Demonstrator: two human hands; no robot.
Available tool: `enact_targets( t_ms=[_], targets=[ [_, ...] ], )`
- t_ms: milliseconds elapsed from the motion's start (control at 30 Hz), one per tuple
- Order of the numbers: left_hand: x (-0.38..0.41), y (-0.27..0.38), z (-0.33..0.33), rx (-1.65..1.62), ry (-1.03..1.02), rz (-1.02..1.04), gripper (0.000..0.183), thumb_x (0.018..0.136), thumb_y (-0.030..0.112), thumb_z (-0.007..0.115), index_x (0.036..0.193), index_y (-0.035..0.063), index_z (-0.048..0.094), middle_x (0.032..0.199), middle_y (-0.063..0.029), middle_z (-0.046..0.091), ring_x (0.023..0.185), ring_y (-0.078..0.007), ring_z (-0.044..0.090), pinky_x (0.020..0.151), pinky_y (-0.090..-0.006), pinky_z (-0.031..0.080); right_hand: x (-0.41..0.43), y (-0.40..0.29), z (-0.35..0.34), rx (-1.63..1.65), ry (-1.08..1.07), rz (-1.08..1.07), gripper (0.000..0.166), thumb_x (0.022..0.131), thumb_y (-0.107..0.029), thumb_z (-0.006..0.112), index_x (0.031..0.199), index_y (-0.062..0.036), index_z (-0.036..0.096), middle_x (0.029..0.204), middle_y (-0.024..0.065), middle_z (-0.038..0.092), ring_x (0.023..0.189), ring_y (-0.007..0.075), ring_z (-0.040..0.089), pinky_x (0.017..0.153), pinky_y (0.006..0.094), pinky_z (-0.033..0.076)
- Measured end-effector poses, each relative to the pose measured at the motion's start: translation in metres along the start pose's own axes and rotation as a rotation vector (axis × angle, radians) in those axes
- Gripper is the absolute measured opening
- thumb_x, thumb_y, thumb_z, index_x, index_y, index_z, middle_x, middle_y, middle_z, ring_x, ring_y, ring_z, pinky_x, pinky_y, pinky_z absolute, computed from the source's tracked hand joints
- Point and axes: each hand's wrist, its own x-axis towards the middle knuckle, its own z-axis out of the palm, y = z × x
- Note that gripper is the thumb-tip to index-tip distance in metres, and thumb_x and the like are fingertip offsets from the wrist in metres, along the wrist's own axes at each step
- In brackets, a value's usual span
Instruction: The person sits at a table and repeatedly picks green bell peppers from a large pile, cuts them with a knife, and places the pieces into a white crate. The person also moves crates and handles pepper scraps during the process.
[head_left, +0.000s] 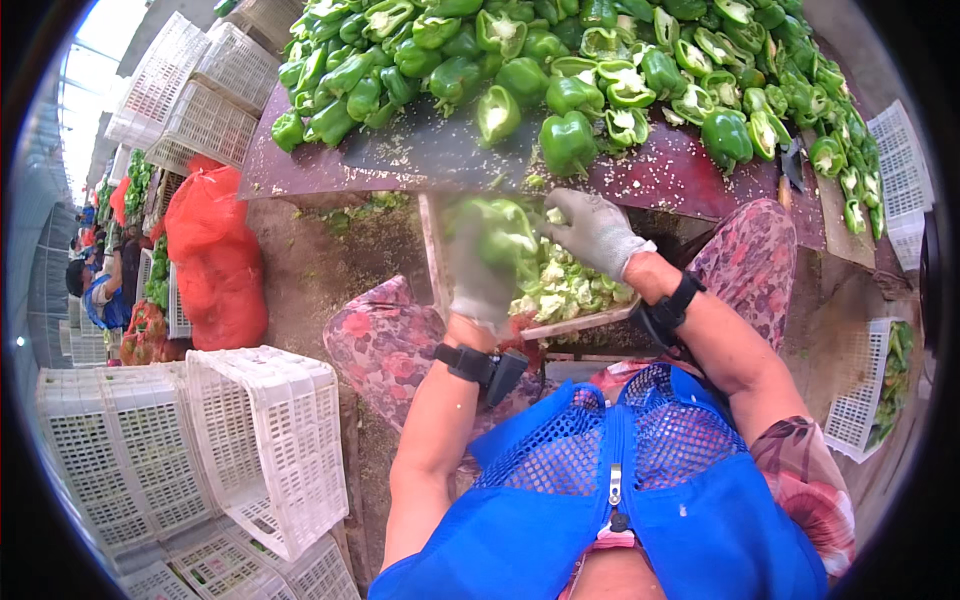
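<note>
My left hand (484, 262), in a pale work glove, is blurred over a crate between my knees. It holds a green bell pepper (506, 229), also blurred, so the exact grip is hard to see. Just right of it is my gloved right hand (596, 231), with a small pale-green piece of pepper core (556, 215) at its thumb and fingertips. Below both hands, the crate (577, 324) contains pale pepper cores and scraps (574, 285). Whole and halved green peppers (525, 79) are heaped on the table ahead.
Seeds dot the dark red tabletop (315, 165). A knife (787, 176) lies at its right. White plastic crates (270, 442) stand at left, near red mesh sacks (214, 262). Another crate (859, 390) with peppers is at right. A person in blue (109, 300) is at far left.
</note>
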Motion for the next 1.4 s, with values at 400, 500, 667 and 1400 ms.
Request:
enact_targets(
  t_ms=[400, 500, 667, 1400],
  targets=[
    [-0.003, -0.006, -0.016, -0.321, -0.057, -0.248, 0.03, 0.103, 0.041, 0.057, 0.111, 0.0142, 0.068, 0.108, -0.0037, 0.071, 0.095, -0.0181, 0.068, 0.086, -0.0361, 0.056, -0.006, -0.016, 0.035, -0.081, 0.268, -0.629, 0.046, 0.076, -0.018, 0.079, 0.12, -0.0096, 0.067, 0.104, 0.0077, 0.069, 0.098, 0.0271, 0.064, 0.092, 0.0419, 0.05],
    [0.002, -0.006, -0.014, -0.331, -0.191, -0.272, 0.029, 0.103, 0.039, 0.059, 0.114, 0.013, 0.066, 0.108, -0.0043, 0.071, 0.091, -0.018, 0.068, 0.083, -0.034, 0.057, -0.002, -0.018, 0.047, 0.193, 0.387, -0.472, 0.037, 0.086, -0.024, 0.077, 0.117, -0.0073, 0.067, 0.095, 0.0067, 0.069, 0.087, 0.0212, 0.066, 0.082, 0.0386, 0.054],
    [-0.005, -0.015, 0.005, -0.144, -0.054, -0.22, 0.034, 0.103, 0.038, 0.058, 0.122, 0.0108, 0.063, 0.116, -0.0066, 0.068, 0.108, -0.0219, 0.065, 0.096, -0.04, 0.054, 0.016, -0.017, 0.031, 1.052, 0.363, 0.227, 0.051, 0.096, -0.048, 0.07, 0.113, 0.0, 0.069, 0.094, 0.0017, 0.069, 0.081, 0.01, 0.065, 0.072, 0.0281, 0.055],
    [-0.021, 0.01, -0.006, 0.114, -0.195, -0.028, 0.047, 0.102, 0.038, 0.057, 0.136, 0.0063, 0.051, 0.119, -0.0121, 0.063, 0.106, -0.0243, 0.065, 0.09, -0.0368, 0.055, -0.017, -0.036, 0.015, -0.043, -0.11, -0.565, 0.023, 0.087, -0.021, 0.064, 0.101, -0.0033, 0.062, 0.103, 0.0174, 0.066, 0.093, 0.0389, 0.068, 0.082, 0.0491, 0.054]
  ],
)
